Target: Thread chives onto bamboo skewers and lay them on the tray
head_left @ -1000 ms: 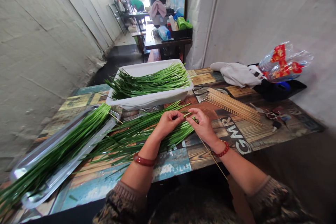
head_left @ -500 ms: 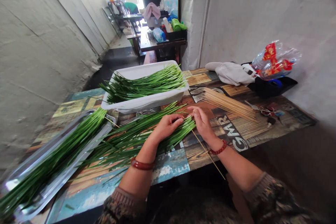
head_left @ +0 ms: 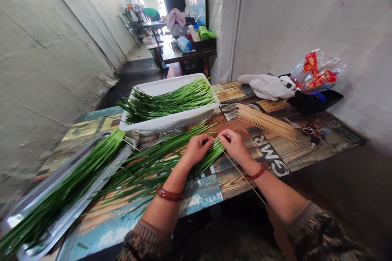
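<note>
My left hand is closed in a pinch on the pale stem ends of garlic chives spread across the table. Just to its right, my right hand has thumb and forefinger pinched together at the same stem ends. A thin bamboo skewer runs from these stems under my right hand toward the table's front edge. What lies exactly between the fingertips is partly hidden. To the left, a metal tray holds a long bunch of chives with a skewer across its stems.
Behind my hands stands a white plastic tub of chives. Several loose bamboo skewers lie to the right, by scissors and keys. A pale cap and a plastic bag sit against the wall.
My right hand has come down slightly, and its fingers have closed from a looser curl into a pinch at the stems. The left hand stays close to its place.
</note>
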A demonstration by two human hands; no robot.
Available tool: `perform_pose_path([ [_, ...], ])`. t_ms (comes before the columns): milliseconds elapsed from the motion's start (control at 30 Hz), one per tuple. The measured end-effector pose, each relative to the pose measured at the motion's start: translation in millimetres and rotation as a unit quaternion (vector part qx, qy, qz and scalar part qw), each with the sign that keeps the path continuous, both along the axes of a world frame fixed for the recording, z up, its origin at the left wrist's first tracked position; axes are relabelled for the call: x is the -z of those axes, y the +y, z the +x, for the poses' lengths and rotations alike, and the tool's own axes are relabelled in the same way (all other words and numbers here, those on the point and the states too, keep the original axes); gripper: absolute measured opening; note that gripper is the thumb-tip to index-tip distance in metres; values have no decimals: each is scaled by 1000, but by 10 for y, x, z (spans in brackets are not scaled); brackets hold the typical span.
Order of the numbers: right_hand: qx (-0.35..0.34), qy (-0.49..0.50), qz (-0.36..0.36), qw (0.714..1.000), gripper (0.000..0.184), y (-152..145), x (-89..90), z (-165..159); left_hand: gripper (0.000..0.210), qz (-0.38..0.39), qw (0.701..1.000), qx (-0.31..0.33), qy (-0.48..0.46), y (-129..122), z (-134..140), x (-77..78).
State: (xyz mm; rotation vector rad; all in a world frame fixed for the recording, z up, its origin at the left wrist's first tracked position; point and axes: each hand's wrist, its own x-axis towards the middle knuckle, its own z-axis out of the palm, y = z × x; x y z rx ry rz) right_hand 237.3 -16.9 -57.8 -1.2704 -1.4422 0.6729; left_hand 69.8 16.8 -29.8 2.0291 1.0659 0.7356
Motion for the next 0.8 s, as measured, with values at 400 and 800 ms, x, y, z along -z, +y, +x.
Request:
perform_pose_path([
  [400, 11, 58, 3, 998, 37, -21, -60, 85, 28, -44, 998, 15, -32, 13, -84, -180],
  [800, -146, -62, -32, 987, 25, -124, -215, 37, 29, -27, 994, -84, -67, 59, -174, -237],
])
